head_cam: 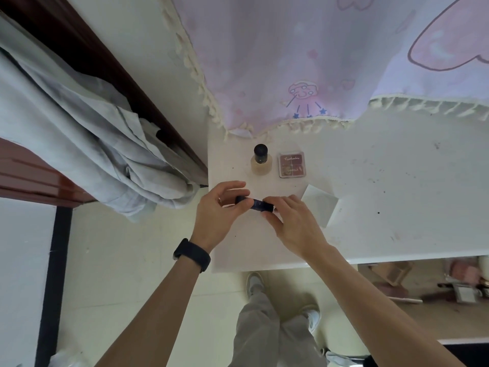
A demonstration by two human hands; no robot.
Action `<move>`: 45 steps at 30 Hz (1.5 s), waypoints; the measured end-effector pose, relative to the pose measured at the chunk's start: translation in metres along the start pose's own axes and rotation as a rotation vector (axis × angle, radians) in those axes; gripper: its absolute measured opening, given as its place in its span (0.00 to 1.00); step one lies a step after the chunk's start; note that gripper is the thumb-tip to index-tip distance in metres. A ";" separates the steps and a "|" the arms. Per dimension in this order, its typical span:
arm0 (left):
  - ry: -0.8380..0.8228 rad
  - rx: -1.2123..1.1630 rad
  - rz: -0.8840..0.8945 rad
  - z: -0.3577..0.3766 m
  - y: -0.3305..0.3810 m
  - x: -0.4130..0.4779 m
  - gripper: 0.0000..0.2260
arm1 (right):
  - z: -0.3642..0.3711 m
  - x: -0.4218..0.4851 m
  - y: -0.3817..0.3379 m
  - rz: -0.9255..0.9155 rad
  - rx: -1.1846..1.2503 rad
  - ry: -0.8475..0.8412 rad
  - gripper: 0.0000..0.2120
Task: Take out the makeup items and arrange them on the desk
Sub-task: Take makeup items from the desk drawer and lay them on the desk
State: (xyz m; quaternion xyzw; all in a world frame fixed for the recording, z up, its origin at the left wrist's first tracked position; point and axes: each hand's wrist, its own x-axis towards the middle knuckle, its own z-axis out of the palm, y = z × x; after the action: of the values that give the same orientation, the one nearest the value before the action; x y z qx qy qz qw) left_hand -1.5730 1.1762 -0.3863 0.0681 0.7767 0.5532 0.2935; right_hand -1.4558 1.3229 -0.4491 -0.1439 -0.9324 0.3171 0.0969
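over the desk (397,181), near its left edge, both hands hold one small dark tube (258,203) level. the left hand (219,205) pinches one end and the right hand (293,221) pinches the other. whether the tube touches the desk, i cannot tell. behind it stand a bottle (260,161) and, just beside that, a flat palette (291,164). the step looks like setting the tube down to join that row. to do it well, stand or lay it beside the bottle with a gap, so a knuckle does not tip the bottle. let one hand go first and steady it with the other, since a round tube may roll. more items probably wait in the open drawer (436,284).
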 end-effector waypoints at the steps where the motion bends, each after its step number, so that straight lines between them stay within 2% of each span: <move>1: 0.025 -0.016 0.003 0.001 0.002 0.001 0.16 | 0.003 0.002 -0.001 -0.007 -0.035 0.016 0.10; 4: 0.087 -0.023 0.032 0.004 0.011 0.004 0.18 | 0.013 0.012 -0.007 0.007 -0.087 0.122 0.10; 7: 0.070 0.032 0.087 0.004 0.015 0.008 0.18 | 0.022 0.020 -0.012 0.043 -0.099 0.204 0.09; 13: 0.024 0.260 0.185 0.013 0.010 0.012 0.14 | 0.028 0.026 -0.013 0.093 -0.159 0.194 0.11; 17: 0.081 0.305 0.219 0.019 0.008 0.016 0.12 | 0.005 0.012 -0.007 0.151 -0.227 0.190 0.22; 21: 0.068 0.369 0.215 0.027 -0.004 0.019 0.11 | -0.022 -0.027 0.015 0.269 -0.258 0.272 0.23; 26: 0.125 0.502 0.186 0.040 -0.021 0.024 0.05 | -0.026 -0.064 0.043 0.462 -0.246 0.175 0.33; 30: 0.106 0.642 0.183 0.045 -0.029 0.029 0.08 | -0.023 -0.068 0.050 0.437 -0.262 0.180 0.37; 35: 0.139 0.533 0.123 0.045 -0.031 0.028 0.04 | -0.025 -0.064 0.046 0.413 -0.376 0.152 0.35; 38: 0.121 0.544 0.130 0.045 -0.029 0.026 0.03 | -0.033 -0.050 0.051 0.307 -0.440 0.105 0.33; 41: 0.106 0.552 0.123 0.045 -0.027 0.024 0.03 | -0.038 -0.044 0.059 0.214 -0.432 0.071 0.32; 45: 0.097 0.523 0.095 0.049 -0.014 0.016 0.07 | -0.041 -0.045 0.056 0.235 -0.372 0.030 0.34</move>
State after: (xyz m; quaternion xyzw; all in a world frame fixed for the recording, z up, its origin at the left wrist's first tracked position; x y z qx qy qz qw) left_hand -1.5572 1.2183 -0.4158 0.1514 0.9023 0.3493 0.2023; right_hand -1.3909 1.3741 -0.4557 -0.2717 -0.9501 0.1465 0.0446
